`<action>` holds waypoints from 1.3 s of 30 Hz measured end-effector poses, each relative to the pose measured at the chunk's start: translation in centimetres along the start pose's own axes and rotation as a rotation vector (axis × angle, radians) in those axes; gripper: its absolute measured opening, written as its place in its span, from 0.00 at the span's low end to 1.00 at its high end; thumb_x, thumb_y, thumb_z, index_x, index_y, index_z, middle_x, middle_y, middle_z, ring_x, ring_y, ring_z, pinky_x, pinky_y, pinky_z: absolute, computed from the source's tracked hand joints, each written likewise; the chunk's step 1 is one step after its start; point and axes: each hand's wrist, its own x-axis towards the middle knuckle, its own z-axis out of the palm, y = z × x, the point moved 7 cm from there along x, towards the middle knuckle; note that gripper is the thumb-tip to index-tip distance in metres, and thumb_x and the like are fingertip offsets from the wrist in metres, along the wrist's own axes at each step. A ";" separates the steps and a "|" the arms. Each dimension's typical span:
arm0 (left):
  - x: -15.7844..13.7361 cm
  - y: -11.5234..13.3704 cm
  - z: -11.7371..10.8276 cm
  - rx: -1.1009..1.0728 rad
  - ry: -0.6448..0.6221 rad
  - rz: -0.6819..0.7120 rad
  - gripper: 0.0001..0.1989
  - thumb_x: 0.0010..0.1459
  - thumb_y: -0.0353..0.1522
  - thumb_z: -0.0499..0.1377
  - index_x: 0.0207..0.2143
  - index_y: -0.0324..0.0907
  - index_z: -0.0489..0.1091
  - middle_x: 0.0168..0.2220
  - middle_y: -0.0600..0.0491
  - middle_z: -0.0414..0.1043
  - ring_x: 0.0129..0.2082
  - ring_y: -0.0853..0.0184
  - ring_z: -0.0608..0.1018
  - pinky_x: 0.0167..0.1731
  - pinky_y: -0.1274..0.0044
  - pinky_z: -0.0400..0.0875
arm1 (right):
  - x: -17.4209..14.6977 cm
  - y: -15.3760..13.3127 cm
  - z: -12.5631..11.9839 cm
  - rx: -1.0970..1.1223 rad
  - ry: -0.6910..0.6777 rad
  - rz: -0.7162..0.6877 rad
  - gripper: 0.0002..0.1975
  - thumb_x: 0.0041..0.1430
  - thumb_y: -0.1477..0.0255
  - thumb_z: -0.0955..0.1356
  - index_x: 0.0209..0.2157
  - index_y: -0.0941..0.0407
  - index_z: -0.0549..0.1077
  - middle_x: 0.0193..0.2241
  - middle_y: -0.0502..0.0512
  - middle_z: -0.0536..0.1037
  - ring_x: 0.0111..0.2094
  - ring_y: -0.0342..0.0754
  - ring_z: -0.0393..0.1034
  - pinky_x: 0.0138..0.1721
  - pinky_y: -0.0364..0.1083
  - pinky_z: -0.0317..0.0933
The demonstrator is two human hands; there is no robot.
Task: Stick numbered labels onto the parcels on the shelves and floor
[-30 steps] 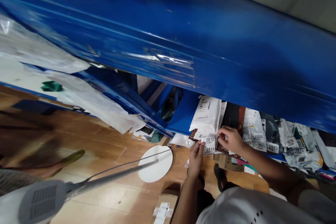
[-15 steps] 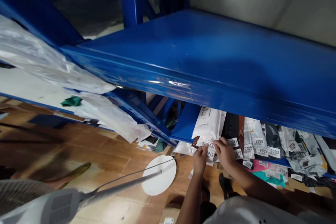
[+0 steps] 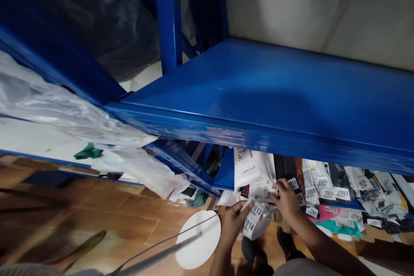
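In the head view, my left hand (image 3: 233, 221) is closed on a roll of white number labels (image 3: 255, 216), with 2013 and 2014 showing, held in front of the lower shelf's edge. My right hand (image 3: 286, 198) pinches the front right edge of a white plastic-wrapped package (image 3: 254, 168), beside its label reading 2012. This package lies on the lower blue shelf, its back part hidden by the shelf above. A black package (image 3: 284, 166) labelled 2011 rests right of it, close to my right fingers.
Several bagged packages (image 3: 323, 181) with number labels line the shelf to the right. A blue upper shelf (image 3: 274, 95) overhangs them. Plastic film (image 3: 64, 108) hangs at left. On the wooden floor (image 3: 139, 220) stands a fan's round white base (image 3: 207, 237), with more packages (image 3: 343, 224) low down.
My left hand has moved down and left with the label roll, away from my right hand. The 2012 label now shows on the package, apart from the roll. The view has tilted upward.
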 end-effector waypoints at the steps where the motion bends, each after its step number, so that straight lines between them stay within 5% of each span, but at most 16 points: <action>1: 0.3 1.3 -0.3 -0.002 0.006 0.054 0.21 0.41 0.51 0.65 0.22 0.41 0.73 0.20 0.55 0.73 0.21 0.68 0.70 0.23 0.78 0.63 | 0.6 -1.0 -0.9 0.001 0.027 -0.053 0.08 0.52 0.79 0.68 0.35 0.55 0.74 0.42 0.59 0.76 0.33 0.49 0.75 0.32 0.45 0.68; 4: 2.0 4.5 -0.2 -0.005 0.050 0.198 0.20 0.45 0.50 0.62 0.26 0.42 0.73 0.23 0.55 0.73 0.25 0.66 0.72 0.29 0.76 0.67 | 3.4 -4.5 -2.4 0.014 0.019 -0.288 0.16 0.55 0.82 0.63 0.43 0.55 0.74 0.46 0.59 0.75 0.46 0.52 0.72 0.47 0.50 0.67; 7: 4.2 5.1 0.4 -0.008 0.107 0.217 0.20 0.47 0.51 0.59 0.27 0.43 0.71 0.24 0.55 0.73 0.28 0.65 0.73 0.32 0.75 0.67 | 6.3 -6.3 -1.2 0.043 -0.154 -0.422 0.21 0.55 0.85 0.61 0.45 0.55 0.75 0.47 0.57 0.77 0.55 0.52 0.65 0.57 0.52 0.60; 10: 5.5 3.9 0.3 -0.014 0.179 0.183 0.21 0.47 0.52 0.58 0.26 0.43 0.70 0.22 0.55 0.71 0.27 0.64 0.72 0.31 0.75 0.66 | 7.8 -4.9 0.7 0.076 -0.211 -0.247 0.16 0.56 0.83 0.61 0.41 0.56 0.75 0.44 0.59 0.78 0.48 0.50 0.71 0.51 0.48 0.64; 14: 5.5 2.3 -0.9 -0.052 0.241 0.143 0.25 0.45 0.54 0.58 0.28 0.41 0.72 0.21 0.55 0.71 0.25 0.65 0.71 0.29 0.75 0.66 | 7.1 -2.0 3.6 0.031 -0.182 0.126 0.16 0.58 0.74 0.65 0.48 0.61 0.68 0.36 0.63 0.79 0.36 0.53 0.76 0.38 0.47 0.67; 20: 5.0 2.2 -2.2 -0.111 0.229 0.102 0.26 0.42 0.56 0.60 0.25 0.41 0.71 0.19 0.56 0.69 0.21 0.68 0.68 0.23 0.77 0.63 | 5.8 -1.5 6.5 0.277 -0.137 0.228 0.13 0.50 0.80 0.64 0.39 0.55 0.65 0.26 0.54 0.78 0.28 0.49 0.75 0.32 0.45 0.65; 24: 4.4 2.1 -2.6 -0.130 0.218 0.091 0.24 0.44 0.54 0.61 0.26 0.41 0.72 0.21 0.55 0.72 0.22 0.67 0.70 0.24 0.77 0.65 | 4.5 -0.8 4.7 0.366 -0.054 0.137 0.09 0.48 0.78 0.64 0.33 0.53 0.64 0.21 0.46 0.74 0.23 0.46 0.71 0.28 0.43 0.63; 29: 4.1 1.3 -2.3 -0.135 0.187 0.047 0.23 0.41 0.51 0.64 0.26 0.40 0.73 0.22 0.54 0.75 0.22 0.66 0.72 0.25 0.76 0.68 | 2.9 0.0 1.7 0.153 -0.104 0.110 0.14 0.46 0.79 0.65 0.37 0.54 0.67 0.17 0.43 0.69 0.20 0.45 0.67 0.25 0.42 0.57; 35: 3.8 1.8 -1.2 -0.102 0.073 0.076 0.22 0.44 0.50 0.63 0.27 0.40 0.74 0.22 0.55 0.72 0.23 0.68 0.70 0.25 0.77 0.65 | 3.8 -4.9 -0.7 0.263 -0.066 -0.131 0.09 0.55 0.75 0.65 0.38 0.55 0.73 0.33 0.55 0.78 0.35 0.48 0.73 0.36 0.43 0.65; 39: 3.7 2.2 -0.7 -0.085 0.057 0.101 0.25 0.44 0.54 0.61 0.26 0.41 0.71 0.21 0.57 0.67 0.21 0.70 0.66 0.23 0.79 0.61 | 4.4 -6.4 0.5 0.373 -0.162 -0.121 0.04 0.55 0.72 0.68 0.32 0.55 0.75 0.28 0.52 0.79 0.30 0.46 0.73 0.34 0.43 0.66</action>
